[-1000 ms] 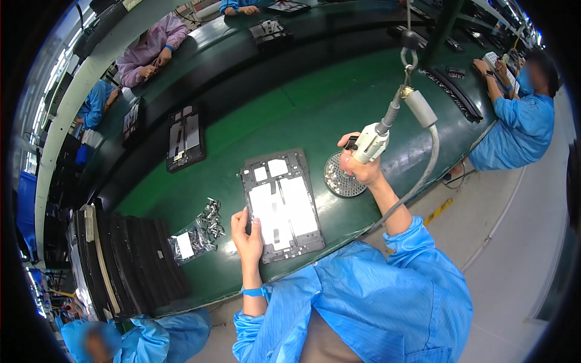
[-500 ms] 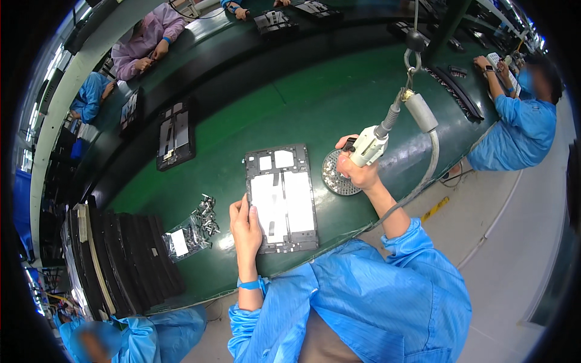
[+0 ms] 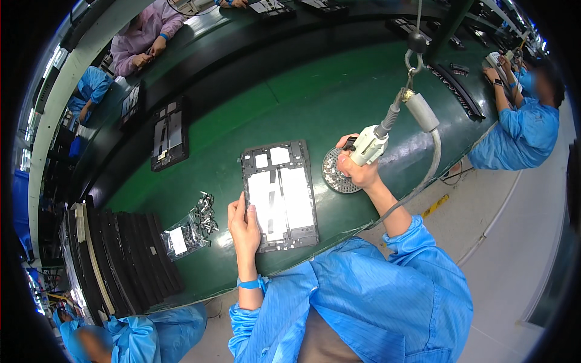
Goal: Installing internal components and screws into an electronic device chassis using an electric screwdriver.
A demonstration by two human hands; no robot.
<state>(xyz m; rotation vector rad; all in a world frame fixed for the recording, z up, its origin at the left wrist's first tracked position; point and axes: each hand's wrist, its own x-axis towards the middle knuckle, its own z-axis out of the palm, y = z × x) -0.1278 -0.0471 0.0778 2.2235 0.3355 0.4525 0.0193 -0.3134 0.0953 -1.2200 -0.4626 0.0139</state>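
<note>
A flat tablet-like device [image 3: 295, 196] with a dark frame and bright silver panels lies on the green bench in front of me. My left hand [image 3: 244, 228] grips its left edge, thumb on top and fingers along the side. To the right of the device, my right hand [image 3: 362, 173] is wrapped around a white power screwdriver [image 3: 370, 145] hanging from above. The driver is over a round dish [image 3: 330, 179] that seems to hold tiny screws. My hand and the tool body hide the driver's tip.
Left of the device lie loose small metal parts [image 3: 206, 213] and a clear bag [image 3: 189, 240] with a white label. Dark flat panels [image 3: 124, 257] stand in a row at the near left. Another device [image 3: 169, 138] sits on the dark belt [image 3: 209, 91]. A thick cable [image 3: 433, 154] hangs beside the driver. Co-workers sit around.
The device's far end has tilted slightly left, with my left hand still on it. The unit on the belt has shifted left. My right hand and the screwdriver stay over the dish.
</note>
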